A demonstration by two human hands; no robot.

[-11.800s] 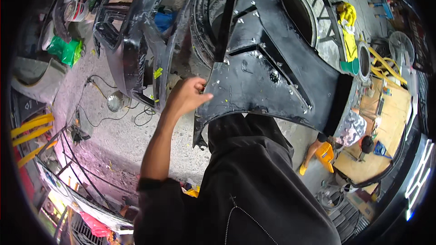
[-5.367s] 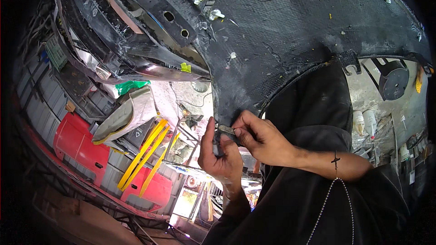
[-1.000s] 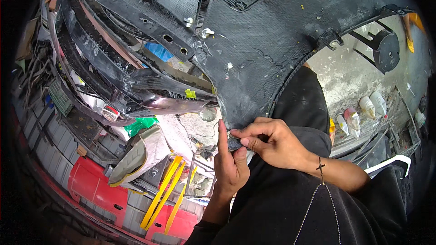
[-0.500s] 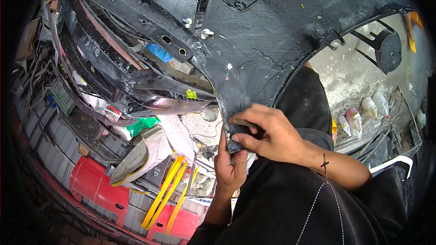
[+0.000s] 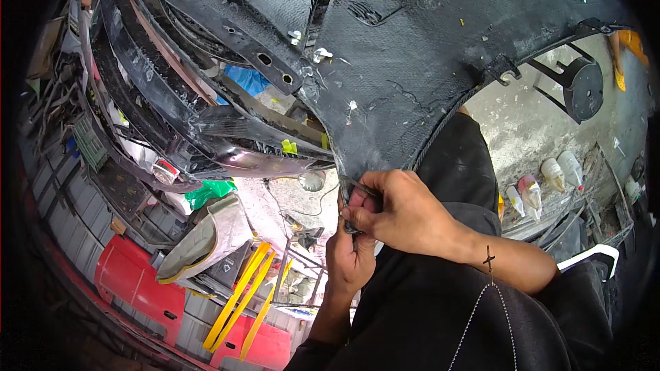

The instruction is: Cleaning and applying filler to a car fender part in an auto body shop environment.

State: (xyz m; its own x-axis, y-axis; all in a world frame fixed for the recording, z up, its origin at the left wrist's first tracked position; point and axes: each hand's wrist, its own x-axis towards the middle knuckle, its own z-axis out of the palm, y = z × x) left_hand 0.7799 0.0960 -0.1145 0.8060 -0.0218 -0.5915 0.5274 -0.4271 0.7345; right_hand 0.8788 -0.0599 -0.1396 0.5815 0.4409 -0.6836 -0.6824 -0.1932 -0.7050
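A large black, textured plastic panel (image 5: 405, 75), seen from its rough side, narrows to a tip near my hands. My left hand (image 5: 350, 261) grips that tip, its fingers along the left edge and its thumb on the near end. Over the tip, my right hand (image 5: 416, 216) pinches a thin, dark grey, folded piece (image 5: 364, 187), like sandpaper, between thumb and fingers. The piece lies against the panel's edge. My fingers hide most of the tip.
Another black bumper-like part (image 5: 158, 103) lies at the left. Below it are yellow strips (image 5: 240, 292) and red panels (image 5: 134, 285). At the right stand a black stool (image 5: 584, 89) and several plastic bottles (image 5: 552, 173). A beaded cord with a cross (image 5: 489, 260) hangs beneath me.
My right hand has shifted slightly down, its fingers drawn closer round the thin piece, now tilted at the panel's tip. The left hand stays at the tip. The whole view has shifted a little.
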